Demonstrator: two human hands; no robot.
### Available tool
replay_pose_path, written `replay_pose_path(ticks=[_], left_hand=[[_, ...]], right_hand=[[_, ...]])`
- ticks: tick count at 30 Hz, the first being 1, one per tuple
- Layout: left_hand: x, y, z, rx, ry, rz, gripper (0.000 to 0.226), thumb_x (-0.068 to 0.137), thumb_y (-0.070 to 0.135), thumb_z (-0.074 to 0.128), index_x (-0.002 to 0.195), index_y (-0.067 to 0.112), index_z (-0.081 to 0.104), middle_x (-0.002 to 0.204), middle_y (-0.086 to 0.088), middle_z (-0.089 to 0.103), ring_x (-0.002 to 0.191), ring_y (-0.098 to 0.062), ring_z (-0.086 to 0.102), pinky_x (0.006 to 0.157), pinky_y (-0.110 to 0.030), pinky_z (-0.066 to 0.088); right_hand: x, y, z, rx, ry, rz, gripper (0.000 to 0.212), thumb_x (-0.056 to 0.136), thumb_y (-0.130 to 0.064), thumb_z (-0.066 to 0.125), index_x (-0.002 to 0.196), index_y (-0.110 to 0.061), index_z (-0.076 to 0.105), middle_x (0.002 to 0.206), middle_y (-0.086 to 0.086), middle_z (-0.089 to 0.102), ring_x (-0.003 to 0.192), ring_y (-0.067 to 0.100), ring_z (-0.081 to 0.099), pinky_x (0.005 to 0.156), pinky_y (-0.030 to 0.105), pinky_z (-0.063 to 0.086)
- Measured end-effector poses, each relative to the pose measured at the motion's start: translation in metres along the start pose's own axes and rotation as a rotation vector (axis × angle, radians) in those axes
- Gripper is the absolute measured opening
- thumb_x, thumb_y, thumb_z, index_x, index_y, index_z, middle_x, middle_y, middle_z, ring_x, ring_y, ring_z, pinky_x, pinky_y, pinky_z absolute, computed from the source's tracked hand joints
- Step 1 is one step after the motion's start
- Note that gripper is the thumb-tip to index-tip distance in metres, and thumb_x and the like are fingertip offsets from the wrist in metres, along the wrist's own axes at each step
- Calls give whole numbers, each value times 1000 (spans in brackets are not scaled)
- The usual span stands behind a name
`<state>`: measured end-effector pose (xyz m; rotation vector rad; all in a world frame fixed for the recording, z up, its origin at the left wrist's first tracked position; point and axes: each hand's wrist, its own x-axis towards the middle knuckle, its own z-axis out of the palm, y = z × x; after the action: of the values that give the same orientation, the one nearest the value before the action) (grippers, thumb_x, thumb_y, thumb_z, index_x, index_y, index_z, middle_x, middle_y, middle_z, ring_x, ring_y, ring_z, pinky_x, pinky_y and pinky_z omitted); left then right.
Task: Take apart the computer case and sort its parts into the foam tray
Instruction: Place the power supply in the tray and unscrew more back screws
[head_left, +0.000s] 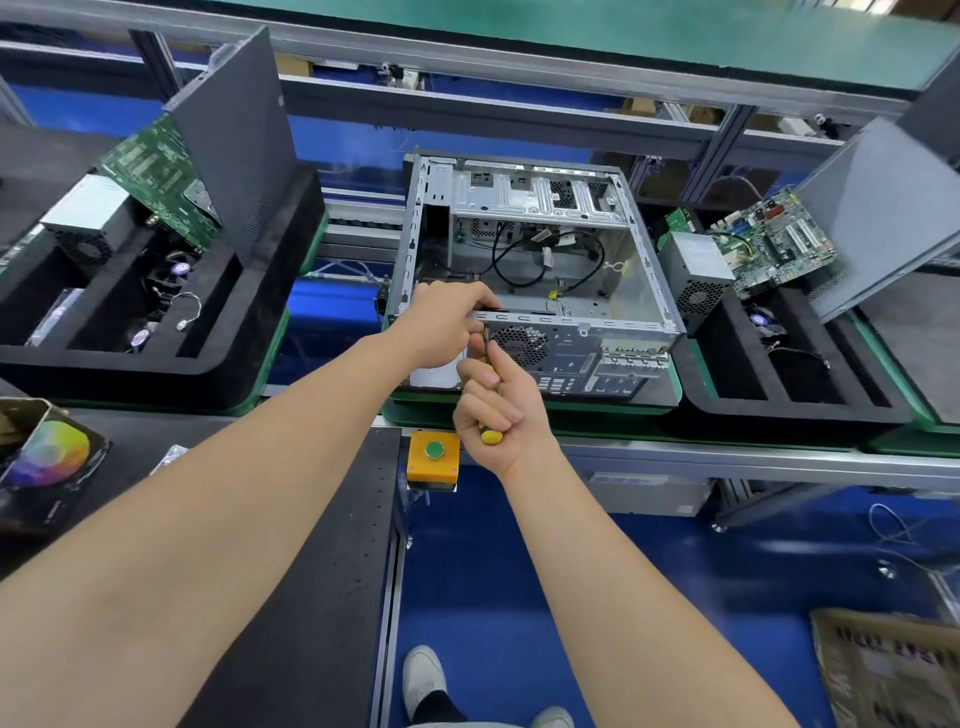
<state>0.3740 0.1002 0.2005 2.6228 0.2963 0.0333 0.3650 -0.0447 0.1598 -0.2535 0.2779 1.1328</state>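
Fingers (493, 410) of the right hand (501, 421) wrap the screwdriver (491, 435); the left hand (441, 327) grips the computer case (571, 325) rim. A tilted tip may slip.

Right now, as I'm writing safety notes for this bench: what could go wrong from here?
The screwdriver in the right hand points up at the rear edge of the case, close beside the left hand; a slip could jab it. Loose black cables inside might snag on parts lifted out.
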Motion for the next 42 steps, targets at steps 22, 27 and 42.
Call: replay_pose_path(ticks=[22, 27, 42], left_hand=[[-3, 1, 6, 77, 48, 42, 37, 105, 9, 47, 140, 21, 52, 137, 0, 60, 124, -29, 48, 102, -40, 28], [-3, -1, 5, 97, 36, 68, 36, 106, 10, 45, 139, 22, 52, 137, 0, 60, 120, -27, 50, 102, -40, 29], [2, -5, 5, 109, 3, 105, 35, 106, 12, 46, 139, 22, 53, 137, 2, 60, 126, -23, 53, 112, -45, 26]], right_hand=[[3, -16, 9, -1131, 501, -192, 19, 101, -21, 41, 99, -11, 57, 62, 7, 56, 40, 22, 44, 43, 28, 38], [-7, -27, 12, -394, 189, -2, 30, 111, -28, 44, 89, -13, 60, 66, -3, 51, 42, 10, 45, 38, 23, 41], [1, -8, 19, -1634, 624, -353, 17, 109, -22, 35, 107, -13, 50, 79, 9, 53, 57, 24, 49, 52, 33, 44]])
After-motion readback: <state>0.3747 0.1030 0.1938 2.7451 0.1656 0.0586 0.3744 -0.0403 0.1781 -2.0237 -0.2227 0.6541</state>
